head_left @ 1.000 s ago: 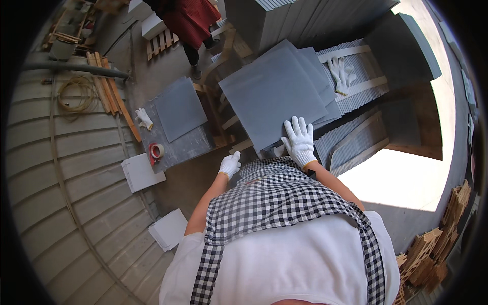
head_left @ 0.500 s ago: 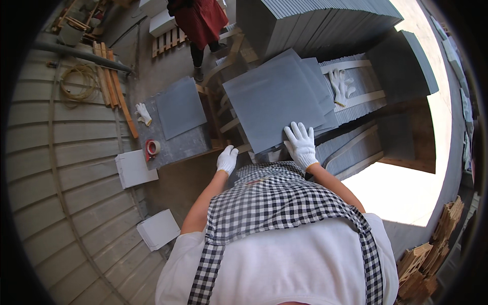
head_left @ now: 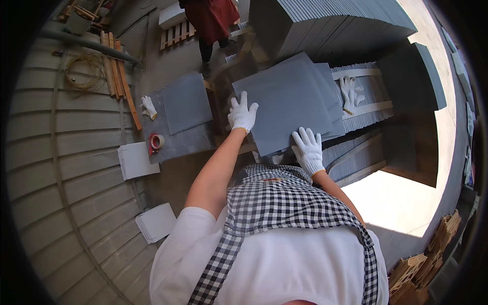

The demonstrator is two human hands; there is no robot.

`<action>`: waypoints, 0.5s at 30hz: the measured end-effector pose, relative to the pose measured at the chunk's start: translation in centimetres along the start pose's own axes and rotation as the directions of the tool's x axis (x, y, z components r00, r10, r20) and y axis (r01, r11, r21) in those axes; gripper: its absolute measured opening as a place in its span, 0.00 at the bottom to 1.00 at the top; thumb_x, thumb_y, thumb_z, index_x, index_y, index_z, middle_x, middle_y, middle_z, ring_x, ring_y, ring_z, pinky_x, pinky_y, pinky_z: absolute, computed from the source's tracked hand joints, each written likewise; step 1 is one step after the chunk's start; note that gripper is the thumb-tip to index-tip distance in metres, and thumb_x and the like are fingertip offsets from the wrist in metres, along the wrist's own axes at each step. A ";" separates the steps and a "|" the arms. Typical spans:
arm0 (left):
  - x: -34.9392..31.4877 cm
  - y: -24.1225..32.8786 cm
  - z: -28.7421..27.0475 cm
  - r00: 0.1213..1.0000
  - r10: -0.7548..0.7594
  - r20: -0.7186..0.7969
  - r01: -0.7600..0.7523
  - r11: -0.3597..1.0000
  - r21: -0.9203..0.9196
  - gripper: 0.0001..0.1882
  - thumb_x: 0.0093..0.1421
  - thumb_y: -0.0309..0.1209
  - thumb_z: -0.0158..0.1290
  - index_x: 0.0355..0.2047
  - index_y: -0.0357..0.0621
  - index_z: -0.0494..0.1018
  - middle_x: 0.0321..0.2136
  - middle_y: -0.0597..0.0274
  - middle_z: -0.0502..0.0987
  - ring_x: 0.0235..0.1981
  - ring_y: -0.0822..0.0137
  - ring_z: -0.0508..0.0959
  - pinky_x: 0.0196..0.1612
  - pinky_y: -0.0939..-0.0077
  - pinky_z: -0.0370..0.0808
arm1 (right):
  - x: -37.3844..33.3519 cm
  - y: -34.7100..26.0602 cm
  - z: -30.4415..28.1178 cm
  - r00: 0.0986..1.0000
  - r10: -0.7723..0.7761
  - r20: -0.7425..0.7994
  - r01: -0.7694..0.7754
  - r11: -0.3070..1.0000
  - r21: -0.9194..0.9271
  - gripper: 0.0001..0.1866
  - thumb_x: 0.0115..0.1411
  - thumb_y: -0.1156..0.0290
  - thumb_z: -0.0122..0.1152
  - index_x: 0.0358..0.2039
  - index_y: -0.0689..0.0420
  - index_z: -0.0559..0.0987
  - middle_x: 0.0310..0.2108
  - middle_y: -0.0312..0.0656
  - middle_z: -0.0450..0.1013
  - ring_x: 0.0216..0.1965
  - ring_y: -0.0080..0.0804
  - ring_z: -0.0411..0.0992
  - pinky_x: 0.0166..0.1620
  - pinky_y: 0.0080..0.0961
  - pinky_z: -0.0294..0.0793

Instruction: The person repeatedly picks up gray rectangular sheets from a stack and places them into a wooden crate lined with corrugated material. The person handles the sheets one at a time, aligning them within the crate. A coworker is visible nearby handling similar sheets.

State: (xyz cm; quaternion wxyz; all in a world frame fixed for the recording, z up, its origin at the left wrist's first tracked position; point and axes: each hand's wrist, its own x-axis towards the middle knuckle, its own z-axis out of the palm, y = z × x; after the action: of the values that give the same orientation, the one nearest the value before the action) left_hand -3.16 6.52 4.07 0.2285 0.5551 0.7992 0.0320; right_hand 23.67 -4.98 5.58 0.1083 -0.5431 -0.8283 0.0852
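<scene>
In front of me lies a large flat grey square slab (head_left: 284,101), smooth and thin, on top of a few more grey slabs (head_left: 333,104) fanned out to the right. My left hand (head_left: 242,113), in a white knit glove, is over the slab's left edge with its fingers apart. Gloved the same way, my right hand (head_left: 308,148) rests with fingers spread at the slab's near right corner. Neither hand is wrapped round anything. Whether the left fingertips touch the surface I cannot tell.
Rows of grey slabs (head_left: 340,35) stand on edge behind and to the right, with a loose pair of gloves (head_left: 349,94). On the left a table (head_left: 195,140) bears another slab (head_left: 186,104), a glove (head_left: 148,107) and a tape roll (head_left: 156,142). A person in red (head_left: 211,20) stands beyond.
My left hand has moved up and forward from beside the slab's near left corner to its left edge. The right hand stays by the near right corner. The whole view has shifted slightly.
</scene>
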 end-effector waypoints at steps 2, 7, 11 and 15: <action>0.9 0.0 -0.2 1.000 -0.008 0.025 0.008 1.000 0.001 0.38 0.63 0.56 0.48 0.70 0.67 0.51 0.66 0.41 0.56 0.57 0.39 0.71 0.56 0.47 0.71 | 0.0 0.0 0.4 1.000 0.003 -0.015 -0.003 1.000 -0.005 0.28 0.58 0.60 0.62 0.59 0.50 0.71 0.61 0.47 0.66 0.62 0.50 0.62 0.62 0.60 0.57; 1.0 0.0 -0.4 0.997 0.005 0.078 -0.001 0.999 -0.051 0.39 0.63 0.55 0.48 0.71 0.65 0.48 0.61 0.40 0.62 0.56 0.40 0.72 0.56 0.50 0.71 | 0.3 -0.1 -0.1 1.000 0.004 0.018 -0.004 1.000 -0.004 0.28 0.57 0.61 0.63 0.59 0.49 0.72 0.61 0.46 0.66 0.62 0.50 0.62 0.62 0.60 0.58; 0.3 -0.4 0.1 0.994 0.037 0.102 -0.032 0.998 -0.057 0.39 0.64 0.55 0.47 0.72 0.63 0.47 0.57 0.42 0.67 0.54 0.43 0.74 0.55 0.50 0.71 | 0.2 -0.3 -0.1 1.000 0.010 0.005 -0.010 1.000 -0.007 0.28 0.56 0.61 0.63 0.59 0.49 0.72 0.61 0.46 0.66 0.62 0.49 0.62 0.61 0.60 0.58; -1.1 -0.8 0.4 0.990 0.061 0.127 -0.054 0.997 -0.060 0.40 0.64 0.55 0.47 0.72 0.63 0.45 0.55 0.41 0.70 0.52 0.42 0.75 0.54 0.50 0.72 | 0.0 0.1 0.1 1.000 0.006 -0.007 -0.006 1.000 0.002 0.29 0.56 0.61 0.64 0.59 0.49 0.72 0.62 0.46 0.65 0.62 0.49 0.62 0.62 0.59 0.57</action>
State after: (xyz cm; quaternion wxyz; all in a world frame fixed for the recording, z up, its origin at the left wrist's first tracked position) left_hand -3.39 5.16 3.81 0.2939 0.5722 0.7652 0.0252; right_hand 23.69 -4.94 5.42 0.1113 -0.5456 -0.8263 0.0844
